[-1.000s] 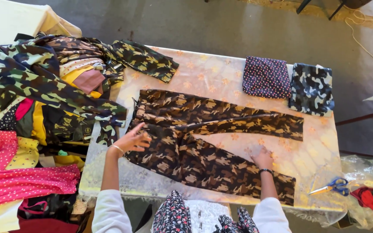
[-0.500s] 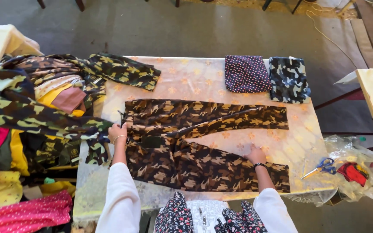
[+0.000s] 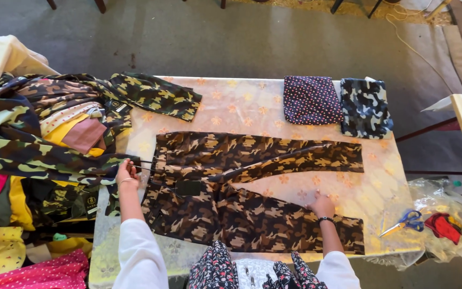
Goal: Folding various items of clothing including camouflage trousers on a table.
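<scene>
left hand (image 3: 126, 172): fingers pinch the drawstring (image 3: 144, 167) of the camouflage trousers (image 3: 241, 198)
right hand (image 3: 323, 205): fingers flat, open on a trouser leg
tabletop (image 3: 241, 107): trousers spread out

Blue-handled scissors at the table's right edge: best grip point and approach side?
Judging from the pose, take the scissors by the blue handle loops, coming from the right, off the table's edge. The loops point right toward the plastic bag, the blades point left and down, and they lie flat, clear of the camouflage trousers. The right hand is nearest.

A black rectangular label (image 3: 188, 188) lies on the trousers, centre-left; a clear plastic bag (image 3: 445, 219) sits at four o'clock
</scene>
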